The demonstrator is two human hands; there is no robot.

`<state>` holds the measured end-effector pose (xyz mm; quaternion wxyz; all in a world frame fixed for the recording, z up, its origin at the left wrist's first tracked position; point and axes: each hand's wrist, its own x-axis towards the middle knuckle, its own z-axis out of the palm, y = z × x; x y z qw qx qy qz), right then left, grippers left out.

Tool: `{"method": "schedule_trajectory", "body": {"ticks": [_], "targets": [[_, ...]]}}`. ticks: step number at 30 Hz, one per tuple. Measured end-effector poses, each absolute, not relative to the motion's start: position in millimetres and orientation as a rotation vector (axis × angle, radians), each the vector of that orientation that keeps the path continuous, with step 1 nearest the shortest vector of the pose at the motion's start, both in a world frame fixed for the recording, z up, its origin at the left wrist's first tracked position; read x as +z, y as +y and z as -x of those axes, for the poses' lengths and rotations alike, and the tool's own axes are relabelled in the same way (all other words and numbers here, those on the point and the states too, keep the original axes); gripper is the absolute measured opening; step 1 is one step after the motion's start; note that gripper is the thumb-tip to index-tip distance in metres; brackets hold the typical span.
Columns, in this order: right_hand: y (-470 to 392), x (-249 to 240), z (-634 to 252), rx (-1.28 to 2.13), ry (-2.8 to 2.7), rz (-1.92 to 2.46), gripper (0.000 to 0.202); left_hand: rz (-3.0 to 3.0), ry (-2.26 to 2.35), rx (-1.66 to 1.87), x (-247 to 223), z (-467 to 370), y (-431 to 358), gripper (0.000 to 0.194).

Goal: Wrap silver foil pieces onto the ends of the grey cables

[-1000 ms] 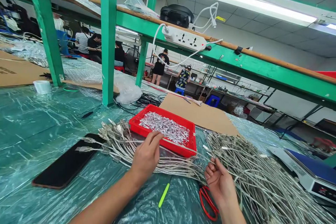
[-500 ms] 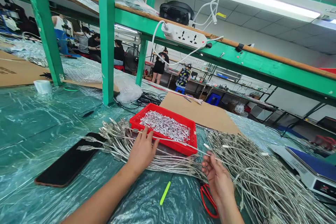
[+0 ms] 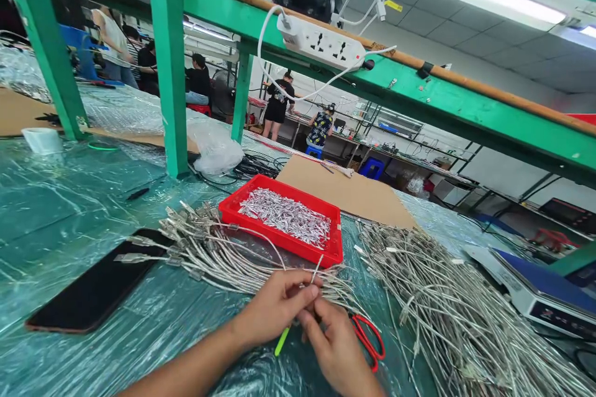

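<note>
Clock directions taken from the paired hands.

Right hand: fingers bent inward, tips meeting the left; whether they grip anything, cannot tell. Red loop-handled tool: 4 o'clock, just beside. Lime-green stick: 7 o'clock, partly covered. Left hand: thumb and forefinger pinched on a pale cable end, which points up toward 12. Cable bundle: 10 o'clock. Dark phone: 9 o'clock. Loose cable heap: 3 o'clock. Red tray, silvery pieces within: 12 o'clock. Cardboard sheet: 1 o'clock, beyond.
</note>
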<state>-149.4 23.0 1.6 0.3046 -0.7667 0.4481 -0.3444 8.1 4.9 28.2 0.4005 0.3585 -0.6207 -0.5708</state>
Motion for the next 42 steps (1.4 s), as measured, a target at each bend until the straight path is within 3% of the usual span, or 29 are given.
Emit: {"method": "schedule_trajectory", "body": {"ticks": [8,11,14,19,29,33,38,42], "targets": [[21,1,145,-0.993,1.115,1.739,0.035,-0.798,-1.393,-1.582,31,-18,-8,0.036],[21,-1,149,-0.884,1.181,1.852,0.031,-0.772,-1.303,-1.544,31,-18,-10,0.036],[23,-4,152,-0.74,1.22,2.017,0.015,-0.776,-1.28,-1.527,29,-17,-11,0.036],[22,-10,153,-0.539,1.32,2.112,0.025,-0.845,-1.308,-1.451,27,-14,-11,0.03],[25,12,174,-0.404,1.252,2.074,0.006,-0.93,-1.332,-1.438,19,-15,-15,0.03],[12,10,189,-0.677,1.257,1.817,0.016,-0.907,-1.307,-1.538,19,-16,-17,0.033],[-1,9,189,-1.162,1.323,1.421,0.049,-0.895,-1.36,-1.59,12,-10,-14,0.032],[2,12,181,-1.358,1.242,1.279,0.054,-0.916,-1.414,-1.62,7,-7,-11,0.034]]}}
